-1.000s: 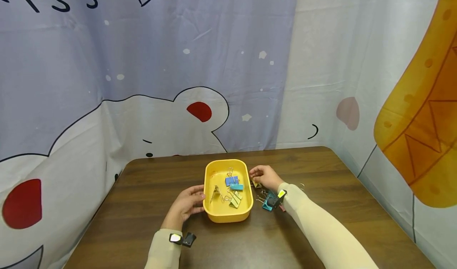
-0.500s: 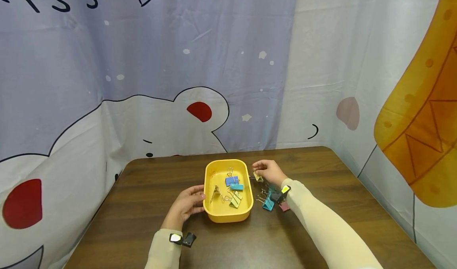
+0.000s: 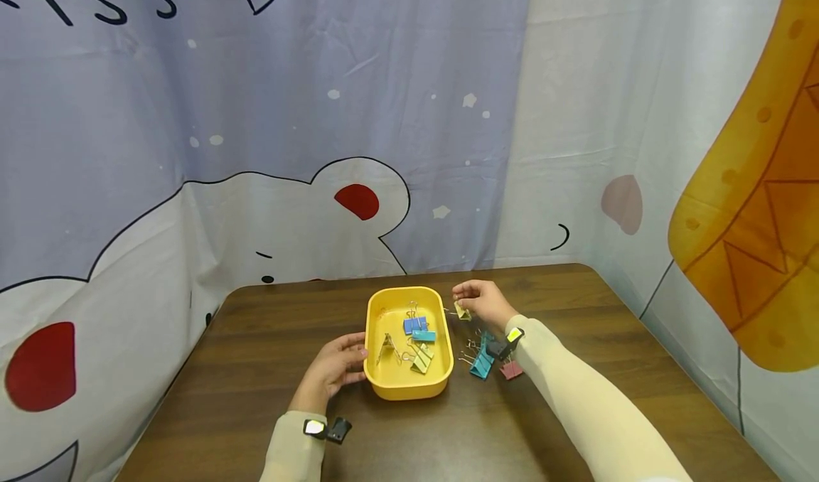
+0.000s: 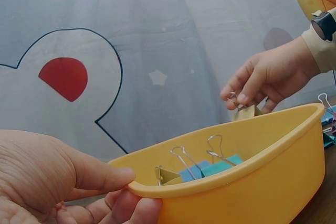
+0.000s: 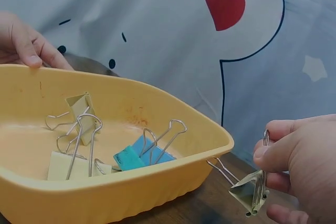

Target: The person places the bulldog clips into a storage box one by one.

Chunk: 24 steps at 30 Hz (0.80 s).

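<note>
A yellow plastic tray (image 3: 409, 391) rests on the table, with several binder clips inside. My left hand (image 3: 335, 363) holds its left side, thumb on the rim and fingers below it in the left wrist view. Just off the tray's right side, my right hand (image 3: 488, 303) pinches a pale yellow binder clip (image 5: 249, 191) by one wire handle, between thumb and fingertips. The clip's other handle points toward the tray. Inside lie a blue binder clip (image 3: 415, 324), a teal one (image 3: 424, 335) and two pale yellow ones, including one yellow clip (image 3: 421, 358) near the front.
Below my right wrist, a loose pile on the table (image 3: 269, 368) includes a teal binder clip (image 3: 481, 365) and a pink one (image 3: 511, 370). The right sleeve partly covers this pile. A printed curtain (image 3: 358, 77) hangs behind the table's far edge.
My right hand has moved up and slightly right, away from the pile, bringing the yellow binder clip along. More of the pink clip shows. The left hand and tray stay put.
</note>
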Each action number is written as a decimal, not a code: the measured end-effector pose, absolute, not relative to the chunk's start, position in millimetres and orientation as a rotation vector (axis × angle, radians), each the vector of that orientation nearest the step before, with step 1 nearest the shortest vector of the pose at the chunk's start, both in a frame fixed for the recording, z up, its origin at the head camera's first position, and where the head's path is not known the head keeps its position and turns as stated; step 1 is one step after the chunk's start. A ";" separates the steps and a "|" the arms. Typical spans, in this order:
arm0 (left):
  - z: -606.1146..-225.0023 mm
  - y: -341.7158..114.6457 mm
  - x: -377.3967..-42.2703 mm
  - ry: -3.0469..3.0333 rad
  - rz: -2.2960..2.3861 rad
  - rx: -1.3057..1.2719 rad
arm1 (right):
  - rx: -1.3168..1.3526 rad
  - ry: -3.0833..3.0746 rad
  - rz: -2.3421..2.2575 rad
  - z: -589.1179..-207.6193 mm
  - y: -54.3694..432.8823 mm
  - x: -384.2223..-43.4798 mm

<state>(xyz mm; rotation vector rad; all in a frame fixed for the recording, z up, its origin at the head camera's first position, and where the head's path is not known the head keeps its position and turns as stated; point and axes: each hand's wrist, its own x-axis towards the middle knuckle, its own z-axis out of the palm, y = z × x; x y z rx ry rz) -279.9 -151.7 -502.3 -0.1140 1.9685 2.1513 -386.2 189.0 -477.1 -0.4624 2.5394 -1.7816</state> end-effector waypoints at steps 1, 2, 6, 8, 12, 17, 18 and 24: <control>-502.4 -151.7 -280.0 1.968 2.150 -0.113 | -0.476 2.557 -1.772 -476.4 189.4 -386.7; -502.2 -151.6 -280.0 1.966 2.151 -0.113 | -0.496 2.582 -1.762 -475.4 189.8 -387.1; -502.3 -152.2 -280.7 1.966 2.153 -0.109 | -0.514 2.645 -1.773 -468.9 190.6 -386.4; -502.4 -152.6 -280.9 1.965 2.154 -0.109 | -0.504 2.660 -1.795 -465.5 190.4 -386.0; -503.6 -153.5 -281.3 1.961 2.156 -0.103 | -0.489 2.665 -1.827 -462.3 188.6 -386.0; -504.5 -154.0 -281.4 1.957 2.143 -0.099 | -0.534 2.665 -1.839 -460.5 183.2 -384.1; -504.7 -153.9 -281.7 1.955 2.139 -0.109 | -0.550 2.665 -1.841 -459.8 181.9 -383.5; -505.0 -153.0 -281.9 1.965 2.142 -0.116 | -0.582 2.681 -1.845 -451.7 174.1 -379.1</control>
